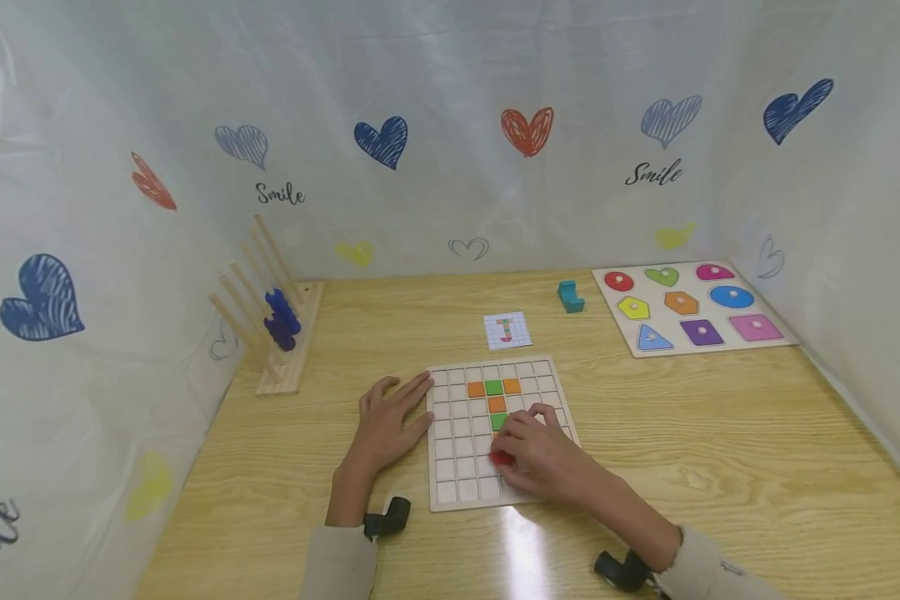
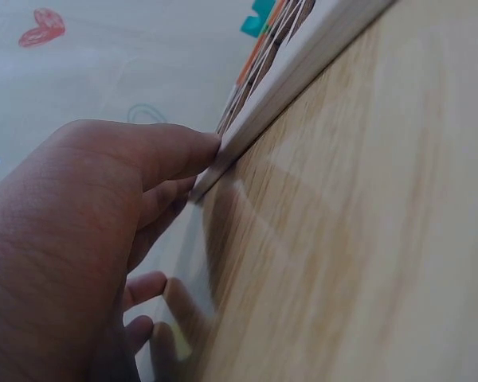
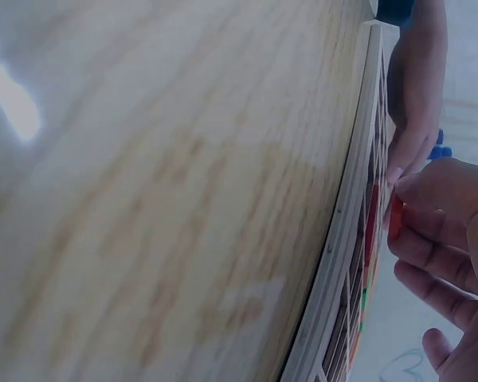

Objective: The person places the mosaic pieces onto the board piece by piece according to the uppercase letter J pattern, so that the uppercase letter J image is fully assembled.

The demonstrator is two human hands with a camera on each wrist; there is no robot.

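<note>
A square wooden grid board (image 1: 446,449) lies on the table. Orange and green tiles form a short row, with a column running down from its middle; one is a green tile (image 1: 493,387). My right hand (image 1: 543,457) is over the lower part of the board and hides some cells. Its thumb and fingers pinch a small red tile (image 3: 396,218), close over the grid. The left hand (image 1: 387,423) touches the board's left edge with thumb and fingertips, fingers fairly straight. In the left wrist view, its thumb (image 2: 199,147) meets the board's side.
Behind the board lies a small pattern card (image 1: 507,342). A teal block (image 1: 570,297) stands near the back, left of a shape puzzle board (image 1: 690,348). At left is a wooden peg stand (image 1: 311,308) with blue pieces. A printed curtain (image 1: 435,192) borders the table.
</note>
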